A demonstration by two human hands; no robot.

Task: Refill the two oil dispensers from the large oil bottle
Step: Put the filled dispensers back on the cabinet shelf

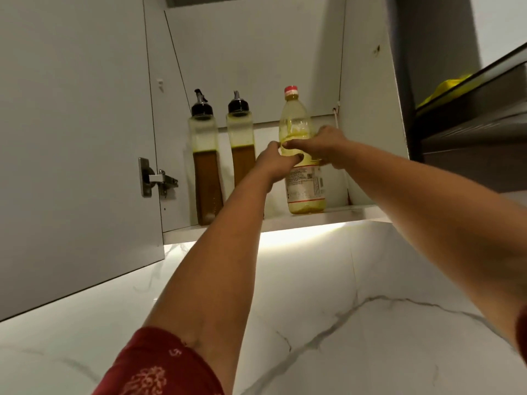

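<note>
Both hands clamped on oil bottle, dispensers at 9 o'clock; lift straight, w/ base supported.

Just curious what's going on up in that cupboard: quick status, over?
Left hand and right hand both gripping the big oil bottle, still standing on the shelf. Two dispensers beside it, untouched. Nothing in the way.
</note>
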